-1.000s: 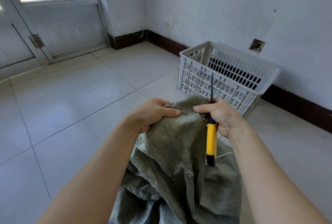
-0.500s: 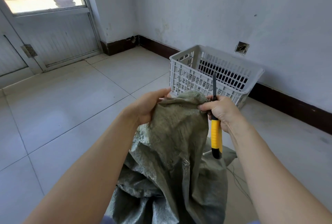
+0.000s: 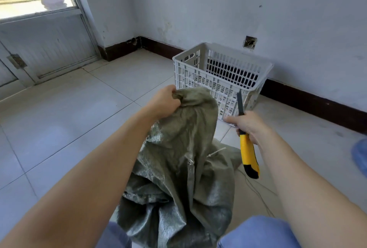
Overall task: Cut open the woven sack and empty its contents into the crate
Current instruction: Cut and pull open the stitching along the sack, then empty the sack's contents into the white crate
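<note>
Right hand (image 3: pixel 248 124) left the one sack (image 3: pixel 178 158), gripping one knife (image 3: pixel 247 148); left hand (image 3: pixel 164 104) clutches it.

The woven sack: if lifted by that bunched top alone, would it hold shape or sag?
Probably sag: the woven sack drapes in deep folds below the left hand gripping its bunched top. Its lower part pools wide on the floor, hinting at some weight inside. The sheen suggests slick fabric, so a loose grip might slip.

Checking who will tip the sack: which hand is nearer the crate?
Right. The right hand, holding the knife, is just before the crate; the left hand grips the sack, further left.
</note>
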Demonstrator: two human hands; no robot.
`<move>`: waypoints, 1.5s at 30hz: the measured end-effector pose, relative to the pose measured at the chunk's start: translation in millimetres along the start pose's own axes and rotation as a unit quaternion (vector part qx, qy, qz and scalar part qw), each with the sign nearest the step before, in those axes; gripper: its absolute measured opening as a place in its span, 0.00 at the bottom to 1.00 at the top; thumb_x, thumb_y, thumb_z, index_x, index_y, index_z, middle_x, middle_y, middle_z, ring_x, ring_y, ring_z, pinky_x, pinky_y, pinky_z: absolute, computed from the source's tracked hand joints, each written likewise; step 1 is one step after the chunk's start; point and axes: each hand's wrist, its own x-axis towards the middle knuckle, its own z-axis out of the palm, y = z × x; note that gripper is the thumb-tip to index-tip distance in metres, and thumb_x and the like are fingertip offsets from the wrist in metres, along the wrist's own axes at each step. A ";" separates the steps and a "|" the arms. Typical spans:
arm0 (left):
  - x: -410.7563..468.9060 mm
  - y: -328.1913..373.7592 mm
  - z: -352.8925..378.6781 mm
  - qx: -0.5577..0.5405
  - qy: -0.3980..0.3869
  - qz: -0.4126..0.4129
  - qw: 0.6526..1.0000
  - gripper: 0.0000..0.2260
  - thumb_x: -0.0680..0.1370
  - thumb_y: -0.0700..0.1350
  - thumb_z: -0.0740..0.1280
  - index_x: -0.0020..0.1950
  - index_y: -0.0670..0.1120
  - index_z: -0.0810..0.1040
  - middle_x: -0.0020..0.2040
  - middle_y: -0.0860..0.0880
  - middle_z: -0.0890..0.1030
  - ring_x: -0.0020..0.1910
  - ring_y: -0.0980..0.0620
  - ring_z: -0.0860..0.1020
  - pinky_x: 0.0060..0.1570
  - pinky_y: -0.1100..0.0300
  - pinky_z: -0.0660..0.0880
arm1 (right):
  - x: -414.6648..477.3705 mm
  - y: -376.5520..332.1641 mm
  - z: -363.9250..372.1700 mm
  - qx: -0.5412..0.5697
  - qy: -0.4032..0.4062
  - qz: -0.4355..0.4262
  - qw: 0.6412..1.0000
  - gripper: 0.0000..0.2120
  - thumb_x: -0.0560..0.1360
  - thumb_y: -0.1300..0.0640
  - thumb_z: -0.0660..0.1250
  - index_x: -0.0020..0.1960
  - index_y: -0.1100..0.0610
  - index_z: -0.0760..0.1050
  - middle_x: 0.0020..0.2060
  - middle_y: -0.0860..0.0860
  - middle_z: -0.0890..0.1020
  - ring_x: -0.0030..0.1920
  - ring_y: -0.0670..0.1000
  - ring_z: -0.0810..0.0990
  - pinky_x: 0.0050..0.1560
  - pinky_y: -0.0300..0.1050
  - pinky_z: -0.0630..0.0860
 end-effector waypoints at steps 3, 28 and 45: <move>0.9 8.6 9.1 -0.068 -0.046 0.026 0.996 0.09 0.77 0.38 0.64 0.55 0.46 0.71 0.44 0.47 0.77 0.42 0.49 0.75 0.44 0.54 0.76 | 9.0 51.5 -14.1 -0.100 -0.003 0.122 0.988 0.17 0.71 0.60 0.72 0.55 0.66 0.71 0.42 0.59 0.74 0.41 0.59 0.75 0.40 0.49 0.73; 33.9 24.4 -33.0 -0.317 -0.098 -0.003 0.943 0.27 0.59 0.37 0.63 0.60 0.43 0.73 0.51 0.43 0.76 0.47 0.48 0.75 0.47 0.54 0.73 | -11.2 -110.5 22.6 0.300 -0.146 -0.112 0.936 0.06 0.76 0.66 0.65 0.49 0.61 0.79 0.36 0.55 0.85 0.37 0.53 0.84 0.37 0.48 0.83; 47.7 -30.2 -127.0 0.019 0.309 -0.078 0.948 0.11 0.75 0.38 0.65 0.53 0.49 0.81 0.54 0.45 0.70 0.58 0.43 0.66 0.56 0.55 0.60 | -25.2 -178.1 42.1 0.186 -0.231 -0.154 0.942 0.09 0.65 0.61 0.68 0.45 0.60 0.78 0.40 0.57 0.81 0.46 0.58 0.79 0.53 0.52 0.76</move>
